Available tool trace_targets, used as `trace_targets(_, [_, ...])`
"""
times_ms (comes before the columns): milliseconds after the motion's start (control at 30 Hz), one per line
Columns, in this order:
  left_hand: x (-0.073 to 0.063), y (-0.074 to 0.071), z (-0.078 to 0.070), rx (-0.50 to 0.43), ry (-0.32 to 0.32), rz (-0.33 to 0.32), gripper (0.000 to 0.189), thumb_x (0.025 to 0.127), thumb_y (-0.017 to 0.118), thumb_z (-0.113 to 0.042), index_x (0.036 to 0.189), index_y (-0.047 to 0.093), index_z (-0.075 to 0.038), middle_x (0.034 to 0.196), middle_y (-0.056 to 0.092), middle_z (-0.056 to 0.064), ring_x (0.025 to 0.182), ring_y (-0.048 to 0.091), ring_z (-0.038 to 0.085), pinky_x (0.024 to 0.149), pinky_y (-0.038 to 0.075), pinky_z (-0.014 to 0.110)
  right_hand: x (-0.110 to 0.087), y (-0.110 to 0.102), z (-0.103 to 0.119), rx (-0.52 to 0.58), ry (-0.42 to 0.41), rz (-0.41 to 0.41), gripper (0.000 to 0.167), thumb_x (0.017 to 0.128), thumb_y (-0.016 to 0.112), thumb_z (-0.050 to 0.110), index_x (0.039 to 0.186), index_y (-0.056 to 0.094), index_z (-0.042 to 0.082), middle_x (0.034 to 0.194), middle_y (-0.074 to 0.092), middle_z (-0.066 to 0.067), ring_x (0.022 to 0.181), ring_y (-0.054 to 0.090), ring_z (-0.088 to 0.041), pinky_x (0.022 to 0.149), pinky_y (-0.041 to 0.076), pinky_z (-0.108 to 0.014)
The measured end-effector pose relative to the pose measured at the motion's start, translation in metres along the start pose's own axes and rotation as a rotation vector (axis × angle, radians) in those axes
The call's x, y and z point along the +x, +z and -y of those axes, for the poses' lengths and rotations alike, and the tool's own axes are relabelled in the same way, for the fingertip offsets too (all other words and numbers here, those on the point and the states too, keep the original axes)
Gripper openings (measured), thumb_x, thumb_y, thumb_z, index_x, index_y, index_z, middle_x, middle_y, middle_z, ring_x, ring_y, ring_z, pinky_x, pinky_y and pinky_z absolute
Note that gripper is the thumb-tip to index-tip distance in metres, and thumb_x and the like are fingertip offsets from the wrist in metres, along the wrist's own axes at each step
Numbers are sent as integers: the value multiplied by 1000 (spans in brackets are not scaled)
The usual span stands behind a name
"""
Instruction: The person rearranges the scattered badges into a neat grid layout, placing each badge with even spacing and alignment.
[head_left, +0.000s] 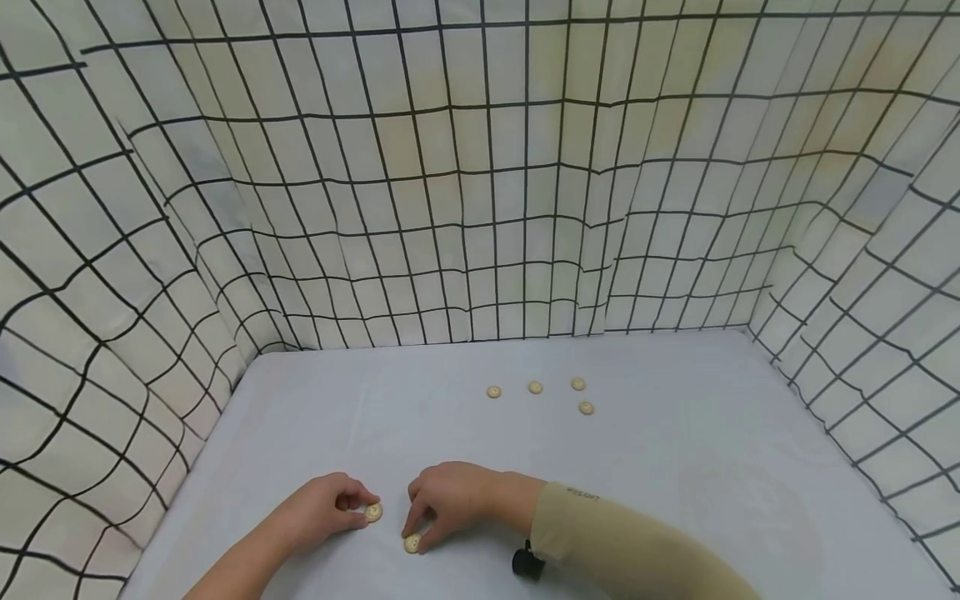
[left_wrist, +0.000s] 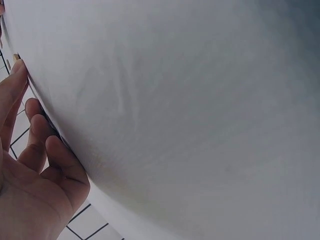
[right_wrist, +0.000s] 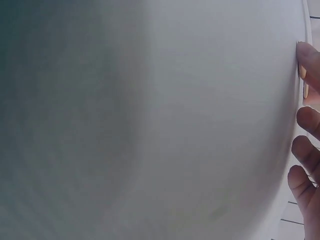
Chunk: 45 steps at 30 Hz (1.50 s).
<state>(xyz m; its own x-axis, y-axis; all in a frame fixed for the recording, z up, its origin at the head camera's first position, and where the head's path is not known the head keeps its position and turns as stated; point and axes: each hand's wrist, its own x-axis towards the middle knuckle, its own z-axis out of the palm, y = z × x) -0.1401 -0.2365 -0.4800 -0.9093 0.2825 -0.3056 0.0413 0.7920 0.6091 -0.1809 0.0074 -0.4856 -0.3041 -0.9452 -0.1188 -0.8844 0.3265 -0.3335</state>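
Near the front of the white table, my left hand [head_left: 322, 512] pinches a round, pale wooden button [head_left: 373, 512] between thumb and forefinger. Just to the right and slightly nearer, my right hand [head_left: 453, 500] holds a second such button [head_left: 412, 543] by its edges, fingers pointing down. Both buttons are at the tabletop and a short gap separates them. In the left wrist view, only a sliver of the button [left_wrist: 16, 57] shows past the fingertips, and the other fingers curl loosely. The right wrist view shows the button [right_wrist: 302, 71] edge-on, partly hidden by a finger.
Farther back lie several more wooden buttons: three in a rough row, including one at the left [head_left: 493, 392] and one in the middle [head_left: 536, 387], and one [head_left: 587, 408] nearer. A black device [head_left: 528, 563] hangs under the right sleeve. White cloth walls with black netting [head_left: 465, 225] enclose the table.
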Motion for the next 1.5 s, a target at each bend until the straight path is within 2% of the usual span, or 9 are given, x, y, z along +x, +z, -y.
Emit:
trace_targets(433, [0, -1, 2, -5, 21, 0, 22, 79, 83, -23, 100, 77, -19, 86, 59, -5, 80, 49, 15, 68, 41, 28, 1, 1, -1, 6, -4, 12, 26, 86, 78, 41, 111, 77, 34, 84, 53, 19, 72, 42, 2, 64, 32, -11])
trace_targets(633, [0, -1, 3, 4, 43, -1, 22, 79, 83, -23, 100, 77, -19, 85, 57, -5, 79, 48, 16, 67, 41, 28, 2, -1, 0, -49, -19, 31, 26, 87, 76, 42, 111, 77, 34, 86, 54, 19, 74, 43, 2, 64, 32, -10])
trace_targets(833, [0, -1, 3, 7, 47, -5, 22, 79, 83, -23, 100, 77, -19, 85, 58, -5, 79, 48, 16, 67, 40, 27, 1, 0, -3, -64, -24, 17, 24, 87, 76, 42, 110, 77, 34, 85, 54, 19, 72, 43, 2, 63, 32, -11])
trace_targets(1167, [-2, 1, 1, 17, 23, -13, 22, 79, 83, -21, 100, 77, -18, 84, 57, -5, 79, 48, 15, 67, 41, 27, -14, -2, -19, -36, 42, -51, 21, 87, 75, 41, 107, 78, 33, 80, 51, 18, 70, 43, 2, 61, 33, -12])
trace_targets(1333, [-2, 1, 0, 16, 14, -14, 21, 79, 83, -21, 100, 77, -19, 86, 58, -5, 80, 48, 15, 69, 41, 28, -30, -5, -32, -15, 120, -87, 22, 87, 75, 41, 108, 78, 33, 79, 51, 18, 72, 43, 0, 63, 34, -15])
trace_targets(1500, [-2, -1, 2, 13, 38, -9, 21, 80, 83, -21, 100, 77, -19, 87, 58, -5, 81, 48, 15, 69, 41, 28, -52, -10, -50, 13, 204, -135, 23, 87, 75, 43, 107, 78, 33, 81, 52, 20, 76, 47, 2, 69, 38, -14])
